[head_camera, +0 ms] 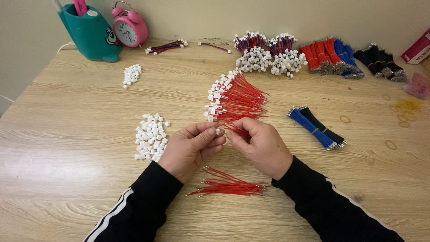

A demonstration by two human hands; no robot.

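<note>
- Left hand (pixel 190 148) pinches a small white connector (pixel 218 131) at its fingertips; right hand (pixel 260 145) is closed on a red wire (pixel 237 130), tip at the connector.
- Looks like the insertion step, mid-table, just below the finished fan of red leads (pixel 235 98).
- Seating it would need the terminal lined up with the slot.
- Loose housings (pixel 151 136) left, bare red wires (pixel 228 186) near the wrists.

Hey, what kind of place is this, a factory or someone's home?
Likely a home table used for piecework, not a factory: a pink alarm clock and teal holder stand by the wall, while sorted wire bundles and white connectors cover the wooden table.
</note>
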